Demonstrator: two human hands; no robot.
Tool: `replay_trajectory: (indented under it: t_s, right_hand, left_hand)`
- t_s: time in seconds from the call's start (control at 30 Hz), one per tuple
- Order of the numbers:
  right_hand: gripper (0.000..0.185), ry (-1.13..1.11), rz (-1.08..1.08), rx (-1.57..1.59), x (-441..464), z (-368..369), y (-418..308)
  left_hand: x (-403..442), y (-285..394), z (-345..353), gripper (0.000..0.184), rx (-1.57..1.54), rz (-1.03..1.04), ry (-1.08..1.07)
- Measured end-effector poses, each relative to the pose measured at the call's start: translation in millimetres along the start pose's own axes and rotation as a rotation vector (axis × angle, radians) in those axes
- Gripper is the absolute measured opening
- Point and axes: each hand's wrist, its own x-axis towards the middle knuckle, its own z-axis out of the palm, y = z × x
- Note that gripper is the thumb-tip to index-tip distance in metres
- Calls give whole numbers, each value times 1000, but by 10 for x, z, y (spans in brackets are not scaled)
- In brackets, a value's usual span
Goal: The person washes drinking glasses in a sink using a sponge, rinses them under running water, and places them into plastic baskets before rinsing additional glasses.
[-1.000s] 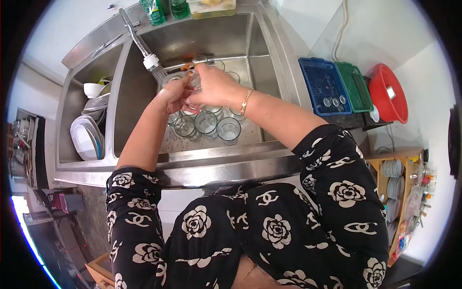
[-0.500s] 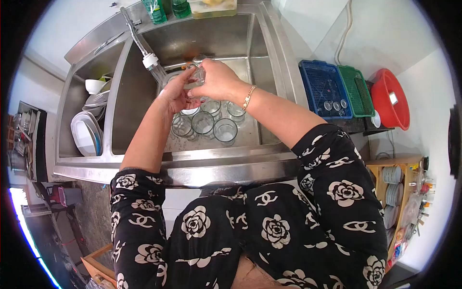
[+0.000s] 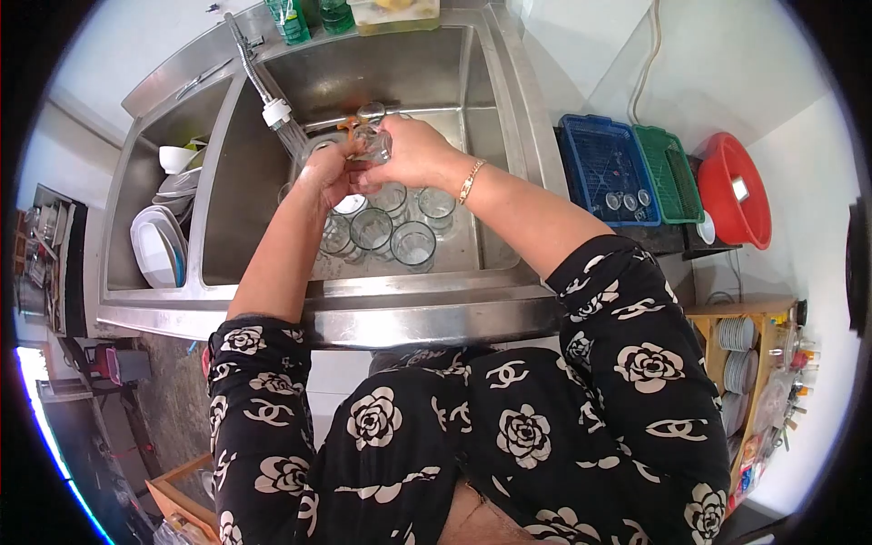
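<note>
Both my hands are over the large basin of the steel sink (image 3: 509, 263). My right hand (image 3: 413, 156) is closed around a small clear glass (image 3: 373, 143), tilted on its side. My left hand (image 3: 331, 174) meets it from the other side, fingers curled at the glass. Just left of them, water runs from the white head of a flexible tap (image 3: 276, 113). Below my hands, several clear drinking glasses (image 3: 413, 243) stand upright on the basin floor. Part of a white dish (image 3: 349, 204) shows among them. Something orange (image 3: 349, 123) lies behind my fingers, partly hidden.
The left basin holds stacked white plates (image 3: 154, 247) and a white bowl (image 3: 177, 160). Green bottles (image 3: 289, 22) and a plastic tub (image 3: 395, 14) line the back ledge. To the right are a blue crate (image 3: 607, 173) with small glasses, a green basket (image 3: 668, 173) and a red basin (image 3: 734, 191).
The glass between my hands has turned, its round end now facing more to the right. My left fingers have drawn in lower beside it. The whole view has shifted slightly.
</note>
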Motion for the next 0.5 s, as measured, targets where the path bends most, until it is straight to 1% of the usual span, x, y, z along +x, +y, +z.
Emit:
replay_trajectory:
  t_s: [0.1, 0.2, 0.23, 0.27, 0.3, 0.33, 0.4, 0.43, 0.5]
  right_hand:
    - [74, -85, 22, 36, 1, -56, -48]
    - [72, -82, -15, 109, 29, -149, -97]
    - [70, -84, -81, 11, 41, -140, -95]
    - [70, -147, -26, 79, 54, -158, -111]
    - [70, -209, 30, 147, 60, -209, -166]
    - [70, -271, 85, 213, 71, -237, -198]
    - [70, -95, -89, -29, 98, -147, -142]
    - [69, -6, -174, -145, 104, -105, -114]
    - [70, -62, -61, 19, 214, -172, -25]
  left_hand:
    - [139, -74, -196, 27, 2, 28, -20]
    - [66, -61, -239, 26, 5, 71, -13]
    - [-38, -15, -145, 26, -8, 79, -15]
    - [-97, 9, -103, 26, -21, 85, -19]
    - [-55, -10, -150, 32, 54, 86, -17]
    - [-37, -26, -186, 33, 25, 103, -52]
    - [-43, -12, -211, 35, -36, 145, -121]
    - [-74, 5, -206, 37, -6, 134, -87]
    - [-138, 77, -188, 41, 57, 109, -22]
